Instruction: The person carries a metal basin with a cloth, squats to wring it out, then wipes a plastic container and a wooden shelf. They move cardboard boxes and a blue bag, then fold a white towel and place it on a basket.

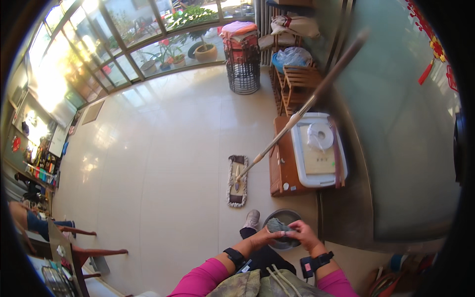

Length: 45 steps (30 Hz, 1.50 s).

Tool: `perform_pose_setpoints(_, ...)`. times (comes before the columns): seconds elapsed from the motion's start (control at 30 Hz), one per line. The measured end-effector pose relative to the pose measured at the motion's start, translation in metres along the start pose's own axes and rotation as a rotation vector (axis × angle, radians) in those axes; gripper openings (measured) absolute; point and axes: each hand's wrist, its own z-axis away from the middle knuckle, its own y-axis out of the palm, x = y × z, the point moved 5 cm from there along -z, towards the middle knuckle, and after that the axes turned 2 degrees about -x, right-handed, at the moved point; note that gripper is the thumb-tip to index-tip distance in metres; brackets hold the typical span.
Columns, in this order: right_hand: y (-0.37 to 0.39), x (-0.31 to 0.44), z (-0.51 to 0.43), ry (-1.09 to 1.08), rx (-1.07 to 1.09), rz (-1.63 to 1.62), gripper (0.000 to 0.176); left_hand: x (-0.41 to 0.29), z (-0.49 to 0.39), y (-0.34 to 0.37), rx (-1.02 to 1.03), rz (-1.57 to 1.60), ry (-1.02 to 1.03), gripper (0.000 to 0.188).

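Observation:
Both of my hands are closed around a bunched grey-green cloth (279,225). My left hand (268,237) grips its near left side, and my right hand (301,234) has hold of the right end. Below the cloth stands a round grey basin (287,214), its inside partly covered by my hands. Ahead of my foot, a flat mop (238,193) with a fringed pad lies on the tiled floor. Its long handle (285,129) slants up to the right, past a small wooden cabinet.
The brown cabinet (279,156) carries a white plastic tub (302,178) with a tape-like roll (321,136) on top. Behind are wooden racks (300,80) and a tall dark basket (243,76) of cloth. Wooden furniture legs (102,252) stick out at left, near a person (35,222).

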Motion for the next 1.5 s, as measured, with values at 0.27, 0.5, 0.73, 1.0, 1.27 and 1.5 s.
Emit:
perform_pose_setpoints(0.27,0.006,0.095,-0.141,-0.119,-0.038,-0.084,0.052,-0.121,-0.021,-0.087,-0.140,0.320,0.085,0.033)
perform_pose_setpoints(0.5,-0.049,0.219,-0.244,-0.455,-0.695,-0.178,0.093,-0.146,-0.013,-0.168,-0.363,0.484,0.005,0.020)
perform_pose_setpoints(0.73,-0.050,0.235,-0.315,-0.373,-0.723,-0.339,0.066,-0.173,-0.029,-0.243,-0.390,0.390,-0.074,0.020)
perform_pose_setpoints(1.0,-0.041,0.251,-0.384,-0.346,-0.845,-0.556,0.046,-0.280,-0.060,-0.329,-0.354,0.262,-0.106,0.025)
perform_pose_setpoints(1.27,0.053,0.312,-0.428,-0.488,-0.967,-0.622,0.011,-0.364,-0.034,-0.427,-0.325,0.264,-0.057,0.019)
perform_pose_setpoints(1.5,0.051,0.435,-0.415,-0.783,-0.894,-0.596,0.012,-0.399,-0.034,-0.474,-0.444,0.116,-0.154,0.024)
